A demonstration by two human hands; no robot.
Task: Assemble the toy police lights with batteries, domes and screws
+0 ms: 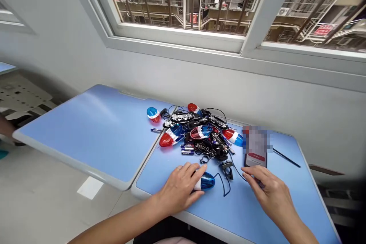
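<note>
My left hand lies over a blue and white light near the table's front edge, its fingers wrapped on the casing. From that light a thin black cable curls to the right, close to a black clamp. My right hand hovers just below the phone, thumb and index finger pinched near a black cable; whether anything is between them is too small to tell. Behind the hands is a pile of red, white and blue lights, black mounts, cables and open metallic parts.
Several batteries lie at the pile's left front, one more farther left. A black rod rests right of the phone. A second blue table adjoins on the left. Wall and window stand behind. Part of a person shows far left.
</note>
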